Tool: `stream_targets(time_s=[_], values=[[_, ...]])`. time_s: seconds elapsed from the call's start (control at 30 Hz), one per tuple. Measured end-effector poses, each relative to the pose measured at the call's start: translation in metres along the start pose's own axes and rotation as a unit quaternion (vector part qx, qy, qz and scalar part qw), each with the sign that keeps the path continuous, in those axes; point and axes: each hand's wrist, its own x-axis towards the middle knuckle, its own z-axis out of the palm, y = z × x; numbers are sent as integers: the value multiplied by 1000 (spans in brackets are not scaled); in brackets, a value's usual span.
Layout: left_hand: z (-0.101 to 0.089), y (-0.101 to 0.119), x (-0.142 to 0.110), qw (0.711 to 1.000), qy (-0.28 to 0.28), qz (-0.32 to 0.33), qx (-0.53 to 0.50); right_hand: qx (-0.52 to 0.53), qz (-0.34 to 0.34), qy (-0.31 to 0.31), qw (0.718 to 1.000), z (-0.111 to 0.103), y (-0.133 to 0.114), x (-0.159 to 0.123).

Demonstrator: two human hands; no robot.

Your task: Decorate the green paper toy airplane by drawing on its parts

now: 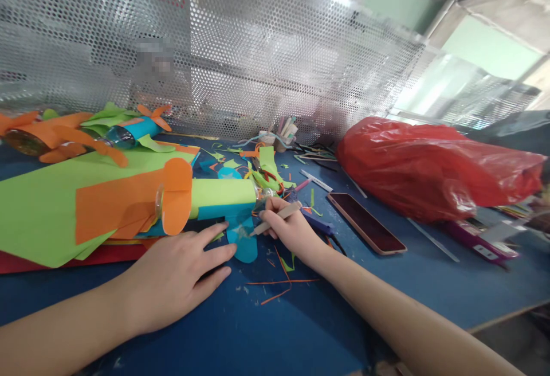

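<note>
A bottle wrapped in lime-green and blue paper (223, 194) lies on its side, with an orange paper piece (177, 195) at its left end. From its near side sticks out a rounded blue paper wing (246, 250) with a pale drawn mark. Pinched in my right hand (283, 224) is a whitish marker pen (289, 210), its tip at or just over this wing. My left hand (189, 267) lies palm down with fingers spread, one fingertip on the wing's left edge. Part of the bottle's neck is hidden behind my right hand.
Coloured paper sheets (51, 210) and more paper-covered bottles (140, 129) are at left. Scissors (271, 180), scraps and a cup of pens (283, 140) sit behind the bottle. To the right are a phone (365, 222), a red plastic bag (412, 164) and a perforated metal screen (275, 49) behind.
</note>
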Motion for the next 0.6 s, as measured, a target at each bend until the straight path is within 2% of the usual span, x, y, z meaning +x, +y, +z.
stream_targets(time_s=[0.6], values=[[0, 0, 0, 1000, -3, 6, 11, 5, -1, -8, 1000, 0, 1, 0]])
